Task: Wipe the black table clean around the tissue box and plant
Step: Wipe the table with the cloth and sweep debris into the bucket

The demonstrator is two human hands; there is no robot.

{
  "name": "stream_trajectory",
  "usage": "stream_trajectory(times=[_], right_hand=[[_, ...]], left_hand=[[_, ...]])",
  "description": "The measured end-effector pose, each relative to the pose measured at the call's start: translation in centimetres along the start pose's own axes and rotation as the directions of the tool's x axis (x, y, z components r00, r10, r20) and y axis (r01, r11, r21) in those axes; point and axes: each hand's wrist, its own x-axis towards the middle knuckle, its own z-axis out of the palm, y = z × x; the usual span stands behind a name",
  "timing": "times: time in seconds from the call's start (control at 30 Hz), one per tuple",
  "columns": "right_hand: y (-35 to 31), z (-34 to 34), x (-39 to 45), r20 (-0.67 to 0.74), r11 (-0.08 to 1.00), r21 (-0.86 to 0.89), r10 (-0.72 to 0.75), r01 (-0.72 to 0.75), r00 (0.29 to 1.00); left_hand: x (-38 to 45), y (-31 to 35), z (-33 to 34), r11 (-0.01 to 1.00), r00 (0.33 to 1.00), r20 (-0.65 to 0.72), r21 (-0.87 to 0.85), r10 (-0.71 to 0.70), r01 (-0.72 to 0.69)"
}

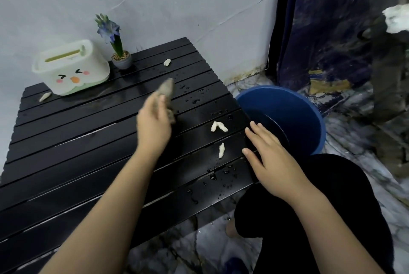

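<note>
Forearms: both mine, bare, reaching from the bottom edge over the near slats.
Left hand (pixel 153 126): fingers closed round a damp grey rag (pixel 167 92), blurred mid-swipe over the middle of the black table (pixel 66 163).
Right hand (pixel 269 155): flat and spread, holding nothing, palm on the table's right edge just above the blue bucket (pixel 309 110).
Table: slatted, wet with droplets (pixel 213 176) on the right side; pale crumbs (pixel 218 127) lie near my right hand, one far back, one by the tissue box.
Tissue box (pixel 70 66): back left corner, plant (pixel 120 56) in its small pot just beside it.
Risk, sweep: I judge a wide stroke could knock the light pot over or shove the box.
Risk, crumbs: they may drop through the gaps between slats or smear when wet.
Risk, bucket: pushing debris rightward could send it into the water.
</note>
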Motion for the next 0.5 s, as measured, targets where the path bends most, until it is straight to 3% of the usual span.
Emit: stream_trajectory(times=[0.07,0.1,0.2,0.27,0.37,0.5], right_hand=[[-0.1,0.0,0.3,0.003,1.000,0.004,0.009,-0.009,1.000],[-0.1,0.0,0.4,0.008,1.000,0.004,0.012,-0.012,1.000],[-0.2,0.2,0.6,0.014,1.000,0.003,0.014,-0.014,1.000],[-0.2,0.3,0.8,0.010,1.000,-0.003,0.012,-0.011,1.000],[-0.2,0.4,0.9,0.004,1.000,-0.017,0.012,-0.012,1.000],[-0.2,0.5,0.8,-0.001,1.000,-0.010,0.012,-0.012,1.000]], left_hand=[[2.6,-1.7,-2.9,0.984,0.985,-0.166,0.179,0.039,-0.009],[3.8,-3.1,-4.2,0.954,0.985,-0.173,0.297,0.025,0.028],[5.9,-6.7,-6.7,0.660,0.974,-0.051,0.727,-0.221,0.188],[6.8,-7.5,-6.4,0.581,0.961,-0.023,0.792,-0.274,0.184],[8.6,-7.2,-4.5,0.553,0.988,0.033,0.831,-0.154,0.058],[9.7,-5.2,0.1,0.649,0.977,0.195,0.754,-0.080,-0.097]])
